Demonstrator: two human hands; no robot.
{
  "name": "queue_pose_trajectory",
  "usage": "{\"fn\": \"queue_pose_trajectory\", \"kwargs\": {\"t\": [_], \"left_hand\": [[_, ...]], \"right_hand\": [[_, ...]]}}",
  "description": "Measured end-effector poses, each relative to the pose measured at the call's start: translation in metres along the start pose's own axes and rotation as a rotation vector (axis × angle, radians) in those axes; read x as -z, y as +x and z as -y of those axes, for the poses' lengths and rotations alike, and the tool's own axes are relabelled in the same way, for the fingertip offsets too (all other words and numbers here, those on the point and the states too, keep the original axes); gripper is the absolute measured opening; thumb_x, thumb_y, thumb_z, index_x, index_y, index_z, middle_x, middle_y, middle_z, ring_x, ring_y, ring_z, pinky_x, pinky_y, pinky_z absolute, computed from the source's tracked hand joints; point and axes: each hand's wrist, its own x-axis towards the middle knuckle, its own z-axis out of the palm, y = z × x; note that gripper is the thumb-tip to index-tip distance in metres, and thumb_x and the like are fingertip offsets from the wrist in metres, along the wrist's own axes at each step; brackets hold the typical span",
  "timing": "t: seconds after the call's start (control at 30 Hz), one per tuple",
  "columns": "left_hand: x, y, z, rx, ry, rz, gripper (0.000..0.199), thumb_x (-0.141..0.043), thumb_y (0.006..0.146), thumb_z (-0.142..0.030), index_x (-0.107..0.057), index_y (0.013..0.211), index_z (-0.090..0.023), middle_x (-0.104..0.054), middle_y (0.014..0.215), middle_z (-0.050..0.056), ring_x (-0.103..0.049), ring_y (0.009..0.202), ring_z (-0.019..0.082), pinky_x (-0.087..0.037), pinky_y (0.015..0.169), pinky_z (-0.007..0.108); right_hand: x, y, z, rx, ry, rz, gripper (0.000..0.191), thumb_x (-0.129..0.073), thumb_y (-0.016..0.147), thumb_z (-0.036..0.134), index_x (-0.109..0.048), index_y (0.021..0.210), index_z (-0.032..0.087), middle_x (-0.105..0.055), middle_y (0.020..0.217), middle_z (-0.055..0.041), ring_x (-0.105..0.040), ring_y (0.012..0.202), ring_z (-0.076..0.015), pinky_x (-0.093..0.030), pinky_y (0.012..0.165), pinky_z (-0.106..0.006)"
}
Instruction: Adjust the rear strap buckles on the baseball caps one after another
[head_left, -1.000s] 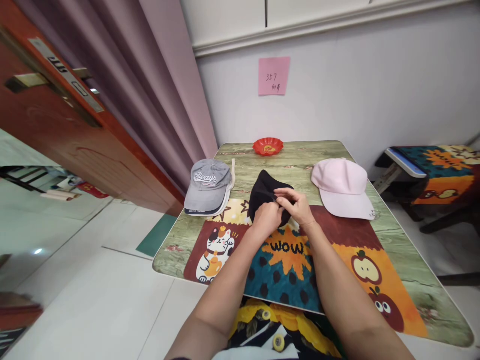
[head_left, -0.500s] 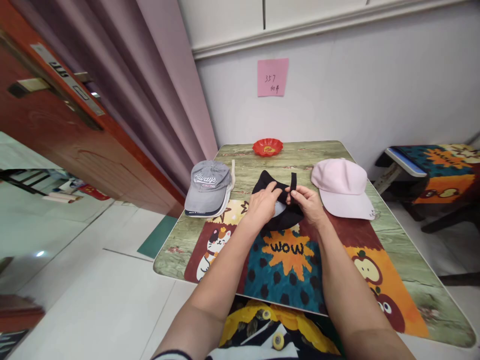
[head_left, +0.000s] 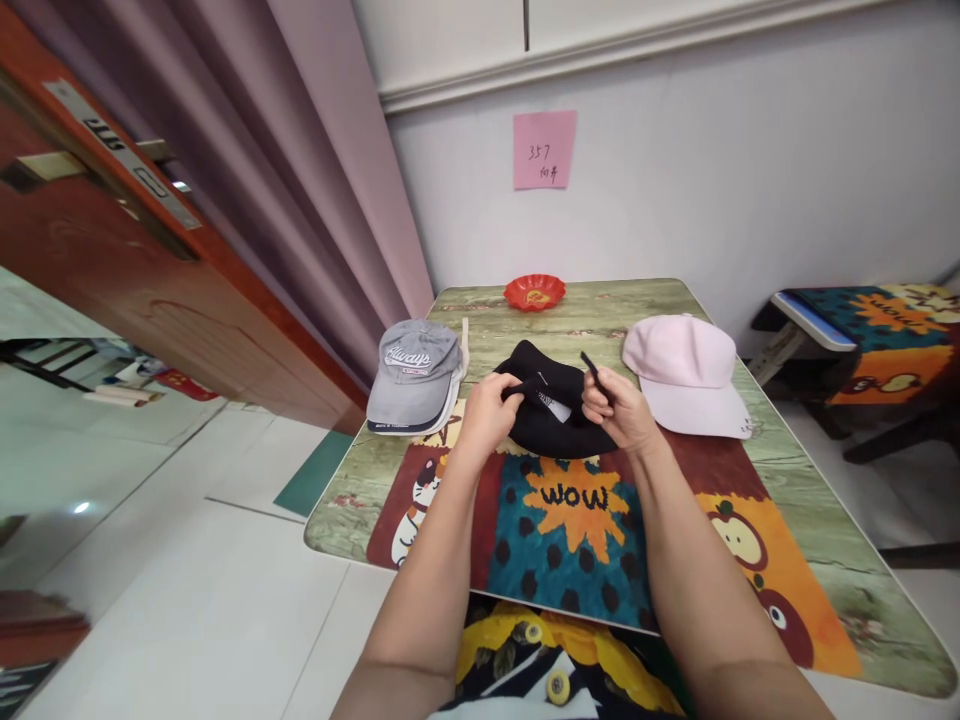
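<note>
A black cap (head_left: pixel 559 438) lies at the middle of the table, its inside facing up and a pale label (head_left: pixel 553 406) showing. My left hand (head_left: pixel 489 402) is closed in a pinch on a black strap at the cap's left side. On the other side, my right hand (head_left: pixel 619 408) grips another black strap (head_left: pixel 589 364), whose end sticks up past the fingers. The two straps are apart. Left of the cap sits a grey cap (head_left: pixel 414 370) stacked on other caps, and a pale pink cap (head_left: pixel 681 362) rests on the right.
A red scalloped dish (head_left: pixel 535 292) stands at the table's far edge. Under the caps is a colourful printed mat (head_left: pixel 566 560) on the wood-patterned table (head_left: pixel 341 525). A wall is behind, a curtain (head_left: pixel 352 180) and door (head_left: pixel 210 330) at left, another small table (head_left: pixel 900 340) at right.
My hands have moved apart, the left one leftward. The strap ends are now separated, one in each hand, and the cap's inside with its label shows more.
</note>
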Motion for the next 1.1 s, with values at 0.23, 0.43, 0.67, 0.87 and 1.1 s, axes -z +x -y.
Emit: {"fn": "queue_pose_trajectory", "kwargs": {"t": [0.23,0.43,0.67,0.87,1.1], "left_hand": [[-0.001,-0.014,0.003,-0.070,-0.223,-0.020,0.023,-0.060,0.082,-0.012,-0.076,0.097,-0.020,-0.073,0.101,0.005,-0.067,0.096,0.020,-0.051,0.090,0.032],[0.013,-0.025,0.002,0.047,-0.278,-0.078,0.018,-0.076,0.076,-0.030,-0.078,0.092,-0.021,-0.074,0.091,0.004,-0.066,0.084,0.019,-0.050,0.079,0.029],[0.016,-0.014,-0.011,0.206,-0.644,-0.120,0.018,-0.068,0.078,-0.030,-0.072,0.092,-0.019,-0.051,0.052,-0.007,-0.041,0.041,0.007,-0.031,0.042,0.019],[0.015,0.010,-0.036,0.168,-0.733,-0.010,0.016,-0.066,0.077,-0.030,-0.068,0.087,-0.017,-0.051,0.050,-0.007,-0.045,0.041,0.007,-0.036,0.040,0.017],[-0.005,0.021,-0.041,0.153,-0.825,0.001,0.019,-0.069,0.078,-0.033,-0.066,0.084,-0.016,-0.050,0.051,-0.006,-0.044,0.042,0.006,-0.036,0.041,0.017]], "right_hand": [[-0.021,0.005,-0.015,0.009,-0.147,0.029,0.038,-0.075,0.081,0.055,-0.060,0.082,0.021,-0.038,0.055,0.0096,-0.024,0.044,-0.0051,-0.023,0.040,-0.019],[-0.031,0.014,-0.006,0.064,-0.253,0.051,0.039,-0.072,0.083,0.058,-0.058,0.084,0.022,-0.051,0.059,0.0073,-0.032,0.042,-0.0054,-0.025,0.040,-0.021],[-0.045,0.024,0.031,-0.037,-0.368,0.233,0.035,-0.075,0.081,0.050,-0.062,0.085,0.019,-0.063,0.072,0.0024,-0.044,0.049,-0.0059,-0.039,0.047,-0.021],[-0.046,0.021,0.038,-0.037,-0.203,0.135,0.035,-0.079,0.078,0.048,-0.061,0.081,0.018,-0.056,0.066,0.0049,-0.030,0.046,-0.0034,-0.024,0.041,-0.019],[-0.041,0.018,0.034,-0.068,-0.316,-0.036,0.040,-0.087,0.066,0.049,-0.066,0.079,0.018,-0.050,0.060,0.0062,-0.031,0.046,-0.0048,-0.019,0.040,-0.021]]}}
